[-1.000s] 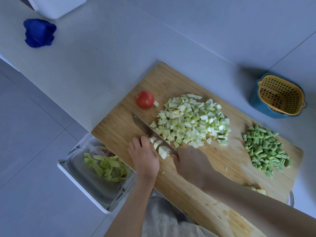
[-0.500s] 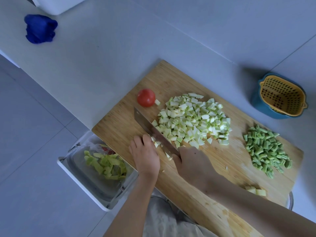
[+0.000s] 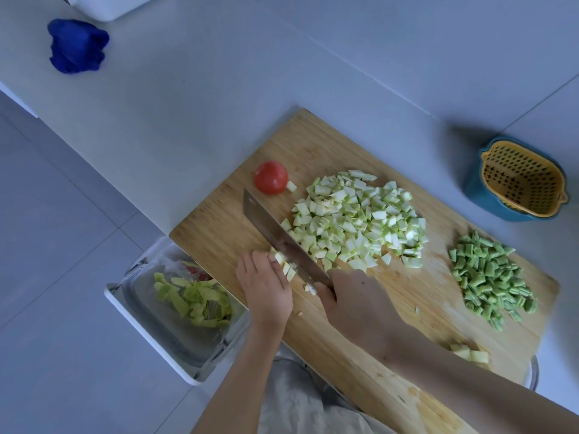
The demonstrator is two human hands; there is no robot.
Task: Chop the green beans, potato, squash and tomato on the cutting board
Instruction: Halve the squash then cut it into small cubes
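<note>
I see my left hand (image 3: 264,286) curled over a squash strip (image 3: 285,267), pinning it to the cutting board (image 3: 219,233). My right hand (image 3: 357,303) grips the knife (image 3: 272,230), its blade against that strip. Beyond lie the diced squash (image 3: 360,220), cut green beans (image 3: 488,277) and whole tomato (image 3: 270,177).
</note>
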